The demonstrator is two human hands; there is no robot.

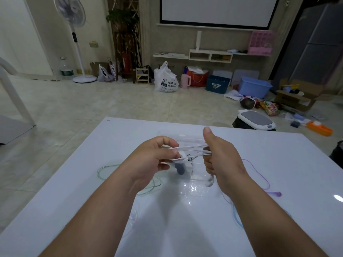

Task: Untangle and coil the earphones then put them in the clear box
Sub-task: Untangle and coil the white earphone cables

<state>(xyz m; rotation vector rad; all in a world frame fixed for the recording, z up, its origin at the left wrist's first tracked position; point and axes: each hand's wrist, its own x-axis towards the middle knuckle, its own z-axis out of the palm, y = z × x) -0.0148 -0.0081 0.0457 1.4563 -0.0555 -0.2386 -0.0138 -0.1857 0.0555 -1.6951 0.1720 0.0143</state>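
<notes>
Left hand point(154, 157), right hand point(223, 156); earphones point(189, 146) taut between, above clear box point(195, 189) at table point(289, 160) centre

box point(196, 190) on table point(278, 154), cords point(100, 170) left and right

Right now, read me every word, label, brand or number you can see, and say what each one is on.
"Cotti Co": down the side of a bag on the floor by the plant stand; the rest is hidden.
White plastic bag: panda logo and Chinese print, too blurred to read.
Cardboard box: dark print, too blurred to read.
</notes>
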